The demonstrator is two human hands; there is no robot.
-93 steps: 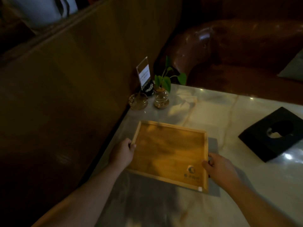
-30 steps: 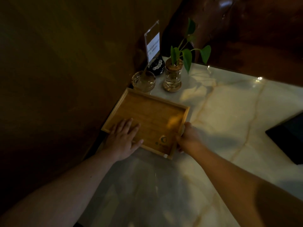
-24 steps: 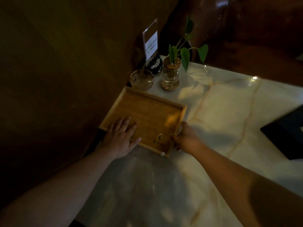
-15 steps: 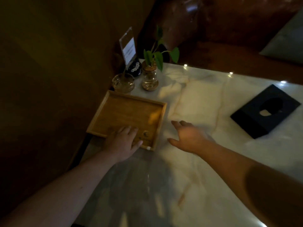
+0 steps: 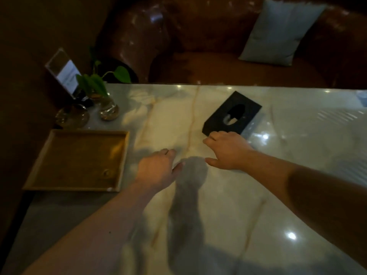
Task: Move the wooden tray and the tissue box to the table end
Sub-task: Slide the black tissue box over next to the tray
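Both hands, left point(image 5: 156, 169) and right point(image 5: 228, 149), hover spread and empty; sign card point(image 5: 66, 75) writing is unreadable.

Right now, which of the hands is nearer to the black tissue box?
The right hand: its fingers reach the near corner of the black tissue box. The left hand is farther back, over bare table.

Dim room: glossy brown leather sofa point(image 5: 218, 36) (one pale cushion point(image 5: 278, 32)) behind a marble table point(image 5: 278, 195).
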